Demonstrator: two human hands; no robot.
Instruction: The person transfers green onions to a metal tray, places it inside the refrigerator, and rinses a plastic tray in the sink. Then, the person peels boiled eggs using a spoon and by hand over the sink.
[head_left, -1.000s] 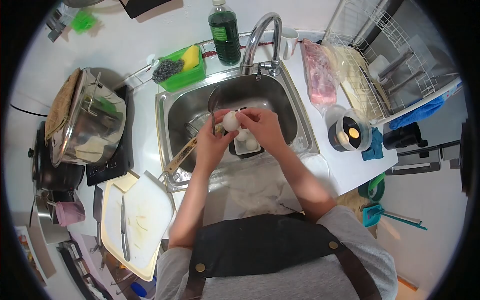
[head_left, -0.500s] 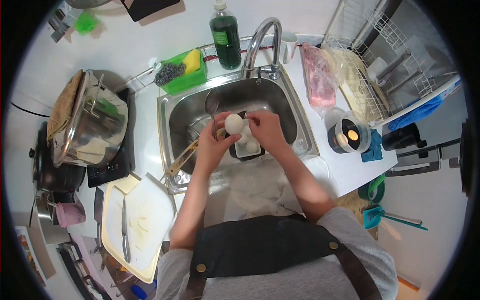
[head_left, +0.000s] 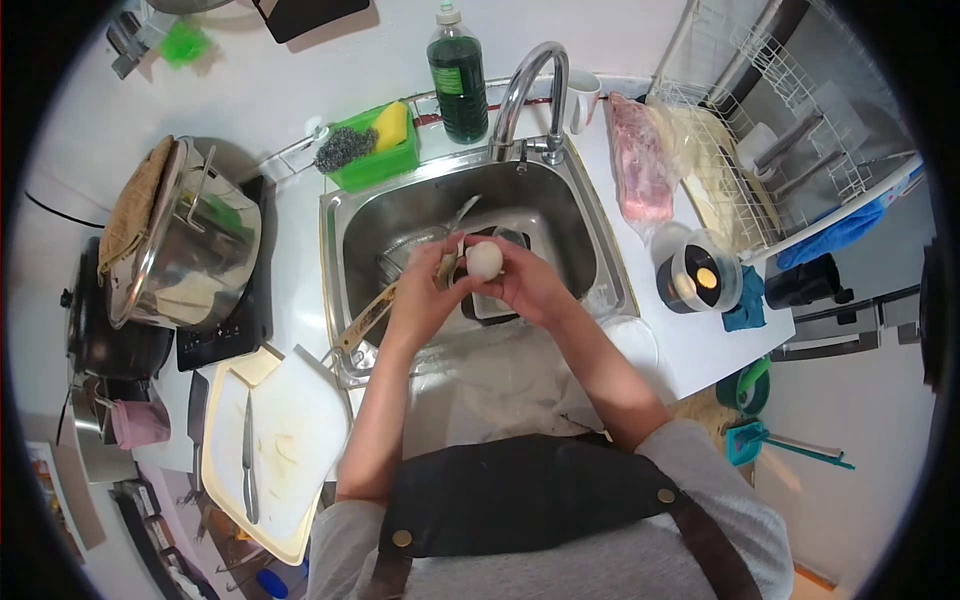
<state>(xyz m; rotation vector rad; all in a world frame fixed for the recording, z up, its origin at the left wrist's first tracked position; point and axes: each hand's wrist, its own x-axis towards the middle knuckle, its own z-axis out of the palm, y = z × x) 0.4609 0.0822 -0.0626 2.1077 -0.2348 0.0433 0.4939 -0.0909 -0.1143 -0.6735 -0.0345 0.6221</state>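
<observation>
Over the sink, a pale egg sits between my two hands. My right hand grips it from the right side. My left hand is closed around a metal spoon, whose bowl end points up and away; its thumb reaches toward the egg's lower edge. Beneath my hands is a dark container in the sink, mostly hidden, its contents covered by my fingers.
A metal sink with a faucet surrounds the work. A wooden-handled utensil leans across its left rim. To the left are a steel pot and a cutting board with a knife. Packaged meat lies right.
The egg has moved slightly right and down, and my right hand has come in to grip it. The spoon in my left hand has tilted to the right. The container's eggs are now covered.
</observation>
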